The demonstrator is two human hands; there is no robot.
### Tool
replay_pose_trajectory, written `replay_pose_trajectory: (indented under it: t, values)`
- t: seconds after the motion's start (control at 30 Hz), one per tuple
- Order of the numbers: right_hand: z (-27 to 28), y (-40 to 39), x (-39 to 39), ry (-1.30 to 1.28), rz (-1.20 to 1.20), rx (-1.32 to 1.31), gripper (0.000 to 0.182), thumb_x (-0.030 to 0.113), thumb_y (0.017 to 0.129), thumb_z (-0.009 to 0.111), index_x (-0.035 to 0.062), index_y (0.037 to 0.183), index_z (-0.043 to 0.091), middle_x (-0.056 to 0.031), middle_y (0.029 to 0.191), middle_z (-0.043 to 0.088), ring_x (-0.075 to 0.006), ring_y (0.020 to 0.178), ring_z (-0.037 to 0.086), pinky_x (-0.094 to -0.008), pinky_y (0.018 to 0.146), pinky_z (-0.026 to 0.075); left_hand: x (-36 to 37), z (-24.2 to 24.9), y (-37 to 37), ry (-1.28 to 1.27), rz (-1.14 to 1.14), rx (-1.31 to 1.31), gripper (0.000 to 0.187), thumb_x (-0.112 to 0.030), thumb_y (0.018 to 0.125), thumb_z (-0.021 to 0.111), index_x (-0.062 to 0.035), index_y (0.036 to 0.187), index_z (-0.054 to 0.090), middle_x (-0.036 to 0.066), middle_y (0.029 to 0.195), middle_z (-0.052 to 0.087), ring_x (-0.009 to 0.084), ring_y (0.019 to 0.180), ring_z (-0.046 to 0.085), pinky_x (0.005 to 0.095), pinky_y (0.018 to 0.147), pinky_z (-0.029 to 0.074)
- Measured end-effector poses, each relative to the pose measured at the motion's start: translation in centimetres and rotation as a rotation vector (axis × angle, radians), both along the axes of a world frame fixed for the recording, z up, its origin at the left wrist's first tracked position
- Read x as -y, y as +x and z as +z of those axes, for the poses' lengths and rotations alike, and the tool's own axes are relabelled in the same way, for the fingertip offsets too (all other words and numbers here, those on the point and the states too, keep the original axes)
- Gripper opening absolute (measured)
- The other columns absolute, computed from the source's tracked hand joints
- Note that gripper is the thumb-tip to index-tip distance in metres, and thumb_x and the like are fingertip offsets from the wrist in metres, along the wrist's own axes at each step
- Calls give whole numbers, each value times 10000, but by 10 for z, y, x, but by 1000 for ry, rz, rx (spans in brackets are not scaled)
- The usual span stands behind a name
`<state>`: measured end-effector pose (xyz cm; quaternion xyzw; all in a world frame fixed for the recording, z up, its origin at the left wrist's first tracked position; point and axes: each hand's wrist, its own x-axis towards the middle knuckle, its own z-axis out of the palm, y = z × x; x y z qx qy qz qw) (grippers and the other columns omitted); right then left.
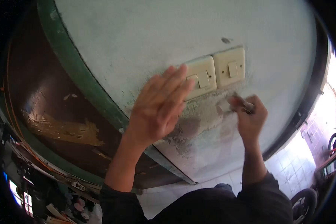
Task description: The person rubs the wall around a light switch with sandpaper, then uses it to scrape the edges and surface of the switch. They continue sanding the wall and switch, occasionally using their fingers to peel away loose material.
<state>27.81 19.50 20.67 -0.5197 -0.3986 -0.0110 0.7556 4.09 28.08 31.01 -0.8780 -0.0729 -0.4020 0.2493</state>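
Note:
My left hand point(160, 106) is raised flat against the view of a cream double light switch point(203, 78), its fingers stretched out and overlapping the switch's left part. Nothing shows in that hand. My right hand point(252, 117) is closed around a small hand tool point(242, 103), smeared by motion, with a pale end pointing left toward the wall; its exact kind I cannot tell. This hand is just below a cream single switch point(230, 68), which sits beside the double one on the white wall point(138, 33). Under the switches the wall surface is stained, rough and flaking.
A green door frame point(82, 71) borders the wall on the left, beside a brown door point(44, 93) patched with shiny tape. Pale floor tiles point(287, 160) lie below. At the right are a bright doorway and a wheel point(304, 203). Clutter fills the lower left.

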Motion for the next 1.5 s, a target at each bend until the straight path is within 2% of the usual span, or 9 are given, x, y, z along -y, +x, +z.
replay_pose_trajectory:
  t: [0.17, 0.37, 0.47, 0.7, 0.77, 0.97, 1.07, 1.2, 1.5]
  values:
    - [-87, 80, 39, -223, -126, -3, 208, 137, 906, 778, -28, 847, 665, -28, 749, 645, -80, 711, 566, -246, 628, 452, -1, -56, 4, 336, 376, -31, 569, -475, 950, 632, -288, 1480, 539, 280, 1580, 306, 506, 1453, 294, 626, 1192, 225]
    - [-130, 142, 57, -238, -77, -118, 255, 198, 939, 768, -42, 993, 698, -64, 874, 700, -109, 803, 628, -268, 715, 507, -3, -84, 24, 504, 661, 68, 560, -566, 990, 491, -423, 1531, 471, 321, 1562, 262, 584, 1451, 171, 722, 1167, 150]
    - [-123, 160, 53, -226, -11, -132, 278, 235, 955, 761, -30, 1009, 697, -64, 917, 705, -114, 841, 638, -262, 745, 509, -9, -91, 38, 512, 571, 242, 542, -501, 1000, 468, -459, 1539, 438, 133, 1669, 235, 452, 1501, 203, 700, 1191, 134]
    - [-130, 186, 44, -294, 13, -56, 247, 212, 983, 725, -30, 1000, 683, -72, 902, 707, -126, 829, 654, -273, 733, 533, 7, -93, 66, 407, 673, 112, 536, -525, 1006, 467, -496, 1538, 410, 178, 1675, 202, 460, 1546, 94, 723, 1192, 89]
    - [-131, 198, 51, -321, -10, -8, 246, 216, 991, 713, -27, 1008, 684, -69, 897, 707, -127, 824, 654, -270, 731, 532, 3, -106, 68, 398, 660, 260, 567, -504, 980, 506, -469, 1542, 436, 209, 1514, 378, 477, 1338, 361, 745, 1094, 224]
    - [-165, 240, 55, -190, -269, -97, 311, 221, 1017, 674, -75, 1113, 657, -151, 1074, 699, -217, 944, 671, -348, 827, 554, 18, -119, 80, 305, 757, 338, 576, -445, 958, 521, -409, 1531, 486, 251, 1357, 448, 448, 1020, 469, 723, 1023, 307]
    - [-167, 246, 56, -354, -456, 78, 318, 212, 1033, 647, -88, 1139, 640, -155, 1089, 698, -227, 950, 680, -349, 836, 563, 31, -112, 90, 293, 809, 315, 575, -436, 942, 534, -389, 1514, 513, 248, 1425, 435, 453, 1121, 464, 693, 1003, 344]
    - [-175, 255, 40, -74, -139, 196, 241, 114, 1066, 553, -83, 1185, 625, -158, 1080, 694, -218, 959, 686, -323, 819, 574, 36, -89, 82, 325, 639, 286, 603, -311, 874, 613, -312, 1476, 569, 225, 1568, 386, 465, 1445, 310, 651, 1082, 335]
    - [-151, 226, 32, -8, 13, 174, 190, 99, 1071, 504, -37, 1127, 624, -102, 995, 674, -182, 845, 641, -298, 713, 526, 95, -121, 137, -158, 595, 363, 593, -288, 871, 670, -116, 1433, 594, 270, 1553, 394, 462, 1429, 375, 580, 1157, 329]
